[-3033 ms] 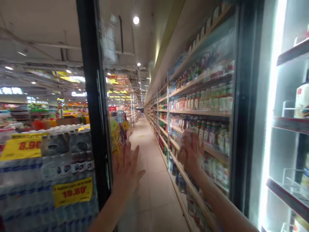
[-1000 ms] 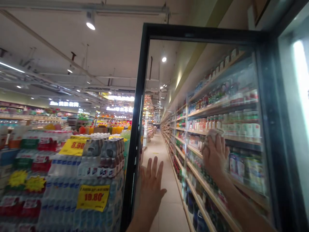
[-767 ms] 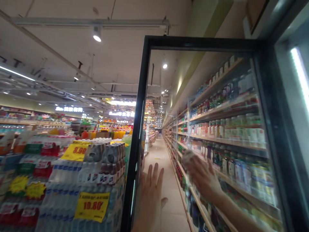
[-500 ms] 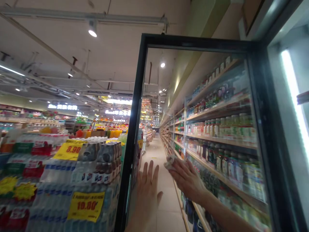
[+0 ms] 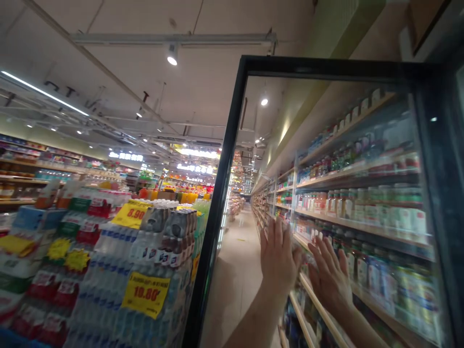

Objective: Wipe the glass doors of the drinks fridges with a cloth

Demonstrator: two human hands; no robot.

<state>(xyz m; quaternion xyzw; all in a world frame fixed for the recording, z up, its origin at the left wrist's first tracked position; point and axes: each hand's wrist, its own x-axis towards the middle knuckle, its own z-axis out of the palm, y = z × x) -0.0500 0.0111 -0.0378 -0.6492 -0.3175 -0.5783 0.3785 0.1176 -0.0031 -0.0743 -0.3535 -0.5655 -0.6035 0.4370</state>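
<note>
Both my hands reach up in front of a black-framed glass door (image 5: 226,159) that stands swung open. My left hand (image 5: 279,256) is raised with its fingers stretched and held near the glass, slightly blurred by motion. Just to its right, my right hand (image 5: 329,275) lies flat toward the pane, fingers extended. The crumpled white cloth seen at its fingertips a moment ago is mostly hidden behind the hand now. Whether either palm touches the glass is hard to make out.
Through the pane run long shelves of bottled drinks (image 5: 348,208) beside a tiled aisle (image 5: 235,270). Left of the door stand stacked bottle packs (image 5: 108,275) with yellow price signs (image 5: 146,294). The door's hinge side (image 5: 431,145) is at the right.
My left hand has moved up and right, close beside the right hand. The right hand has shifted rightward and its cloth has dropped from clear view. The camera has turned left.
</note>
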